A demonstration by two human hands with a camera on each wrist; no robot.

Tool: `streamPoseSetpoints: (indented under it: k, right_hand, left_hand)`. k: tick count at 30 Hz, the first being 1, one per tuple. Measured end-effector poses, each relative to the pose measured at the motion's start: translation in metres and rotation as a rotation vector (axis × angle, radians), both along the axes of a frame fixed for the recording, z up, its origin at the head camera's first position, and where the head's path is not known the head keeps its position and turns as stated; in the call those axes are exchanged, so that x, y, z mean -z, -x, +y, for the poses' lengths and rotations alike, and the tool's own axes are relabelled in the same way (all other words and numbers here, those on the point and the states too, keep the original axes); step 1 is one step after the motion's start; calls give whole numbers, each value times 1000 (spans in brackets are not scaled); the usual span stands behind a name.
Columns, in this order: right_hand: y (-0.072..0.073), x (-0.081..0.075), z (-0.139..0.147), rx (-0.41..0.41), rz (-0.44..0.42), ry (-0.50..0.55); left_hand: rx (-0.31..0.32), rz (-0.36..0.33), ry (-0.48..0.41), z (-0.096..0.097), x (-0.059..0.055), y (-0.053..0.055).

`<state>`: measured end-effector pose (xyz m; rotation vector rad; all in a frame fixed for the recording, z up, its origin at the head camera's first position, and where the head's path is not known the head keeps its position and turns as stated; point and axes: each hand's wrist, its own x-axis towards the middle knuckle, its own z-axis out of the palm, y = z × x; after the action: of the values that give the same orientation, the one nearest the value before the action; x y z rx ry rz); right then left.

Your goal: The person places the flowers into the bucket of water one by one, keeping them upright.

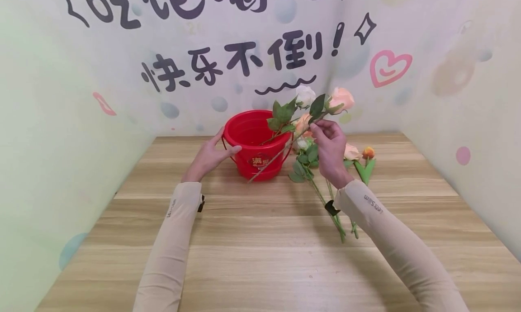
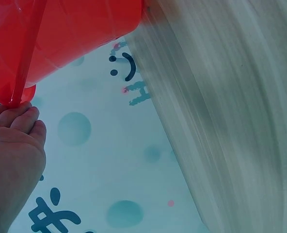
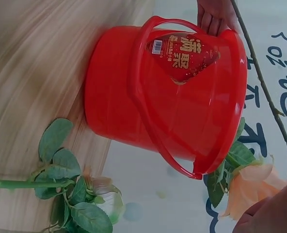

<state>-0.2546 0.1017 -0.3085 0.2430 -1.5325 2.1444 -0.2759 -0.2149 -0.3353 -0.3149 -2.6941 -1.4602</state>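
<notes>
A red bucket (image 1: 254, 160) stands upright on the table, its thin handle hanging down. My left hand (image 1: 209, 158) holds it by the left side of the rim; in the left wrist view its fingers (image 2: 22, 116) meet the bucket near the handle's end. My right hand (image 1: 330, 149) pinches the stem of a peach rose (image 1: 341, 99) between thumb and fingers. That stem slants down to the left, in front of the bucket and outside it. A white rose (image 1: 305, 96) and another peach rose (image 1: 302, 123) lean over the bucket's right rim.
More flowers lie on the table (image 1: 244, 257) under and beside my right hand: a white rose (image 1: 301, 144), a peach rose (image 1: 351, 152) and an orange tulip (image 1: 368, 152). Their stems point toward me. A printed curtain wall (image 1: 195, 108) rises behind the table.
</notes>
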Motion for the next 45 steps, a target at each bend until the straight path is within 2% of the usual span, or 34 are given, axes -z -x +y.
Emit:
streamPoseSetpoints:
  k: [11,29,45]
  right_hand:
    - [7,1,1,34,-22,50]
    - [16,-1,0,85,18,198]
    - [18,0,1,141,34,202]
  left_hand:
    - [-8,-12,3,1,-1,-2]
    - [-12,-3,3,0,0,0]
    - [-15,-3,1,0,1,0]
